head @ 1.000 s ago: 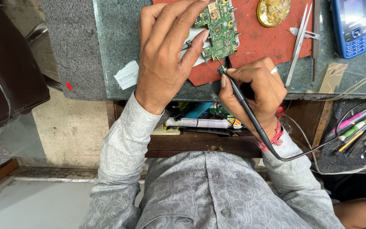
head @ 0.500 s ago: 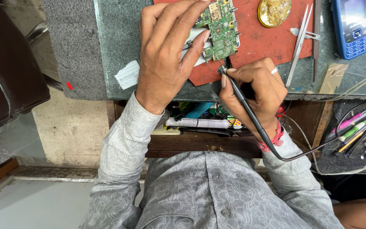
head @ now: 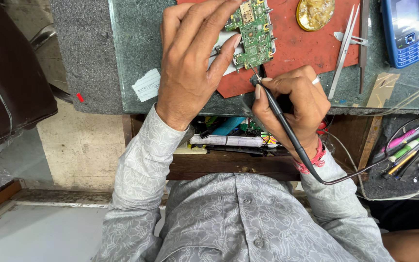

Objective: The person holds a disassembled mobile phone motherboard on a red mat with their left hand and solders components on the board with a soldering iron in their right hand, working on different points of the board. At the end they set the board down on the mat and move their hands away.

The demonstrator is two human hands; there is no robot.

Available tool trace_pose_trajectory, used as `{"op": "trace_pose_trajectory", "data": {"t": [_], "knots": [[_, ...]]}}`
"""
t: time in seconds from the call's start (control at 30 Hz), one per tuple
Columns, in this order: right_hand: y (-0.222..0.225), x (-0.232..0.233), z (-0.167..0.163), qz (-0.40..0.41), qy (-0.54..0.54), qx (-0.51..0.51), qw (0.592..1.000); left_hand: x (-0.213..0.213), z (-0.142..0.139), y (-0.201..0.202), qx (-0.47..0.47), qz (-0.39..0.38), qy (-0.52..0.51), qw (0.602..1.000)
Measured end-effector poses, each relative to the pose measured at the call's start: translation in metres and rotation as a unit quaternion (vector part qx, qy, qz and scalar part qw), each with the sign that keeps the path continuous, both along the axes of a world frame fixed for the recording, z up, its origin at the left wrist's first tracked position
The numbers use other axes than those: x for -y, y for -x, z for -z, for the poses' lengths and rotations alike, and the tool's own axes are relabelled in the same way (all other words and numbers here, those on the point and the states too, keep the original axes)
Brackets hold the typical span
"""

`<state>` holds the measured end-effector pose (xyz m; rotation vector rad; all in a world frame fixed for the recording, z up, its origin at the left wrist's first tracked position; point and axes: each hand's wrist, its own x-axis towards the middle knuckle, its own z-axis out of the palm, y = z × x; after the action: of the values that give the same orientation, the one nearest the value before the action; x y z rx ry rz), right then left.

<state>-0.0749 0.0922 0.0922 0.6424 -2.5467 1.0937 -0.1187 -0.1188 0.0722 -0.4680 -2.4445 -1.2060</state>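
green circuit board (head: 252,34), small, populated with components; lies at 12 o'clock on a red mat (head: 306,46), itself on the grey-green table (head: 132,48).

left hand (head: 190,63): fingers spread and pressed down flat, fingertips holding the board's near-left edge steady; a white slip lies partly under the fingers.

right hand (head: 297,104): closed in a pen-style pinch around a black soldering iron (head: 287,131); the metal tip touches the board's lower edge at about 6 o'clock of the board. the iron's black cord runs off toward 4 o'clock. a ring sits on one finger, a red band on the wrist.

gold-coloured round tin (head: 315,13): on the mat, at 2 o'clock from the board, apart from it.

metal tweezers (head: 344,43): at 3 o'clock of the mat, lying across its right edge.

blue keypad phone (head: 406,31): on the table, far 2 o'clock corner.

white paper label (head: 146,85): on the table at 9 o'clock of the left hand.

assorted pens and tools (head: 413,155): in a tray at 4 o'clock, below table level.
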Motion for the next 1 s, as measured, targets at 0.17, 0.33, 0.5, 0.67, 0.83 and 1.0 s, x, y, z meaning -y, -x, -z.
{"op": "trace_pose_trajectory", "data": {"t": [0.17,0.33,0.5,0.67,0.83,1.0], "knots": [[0.0,0.0,0.0,0.0,-0.002,-0.008,1.0,-0.001,0.0,0.0,-0.001,-0.001,0.002,1.0],[0.0,0.0,0.001,-0.003,-0.007,-0.013,1.0,-0.001,0.0,0.0,0.001,0.002,0.003,1.0],[-0.001,0.0,0.001,0.005,0.0,0.0,1.0,-0.001,0.001,0.0,-0.002,0.002,0.004,1.0],[-0.001,-0.001,0.002,0.002,0.002,-0.002,1.0,-0.001,0.0,0.0,-0.002,0.004,0.001,1.0],[0.0,0.001,-0.002,0.008,0.004,0.006,1.0,-0.001,0.0,0.0,0.0,0.005,0.002,1.0],[0.007,-0.007,-0.019,-0.023,0.011,0.049,0.998,-0.001,0.003,0.001,0.01,0.004,0.007,1.0]]}}
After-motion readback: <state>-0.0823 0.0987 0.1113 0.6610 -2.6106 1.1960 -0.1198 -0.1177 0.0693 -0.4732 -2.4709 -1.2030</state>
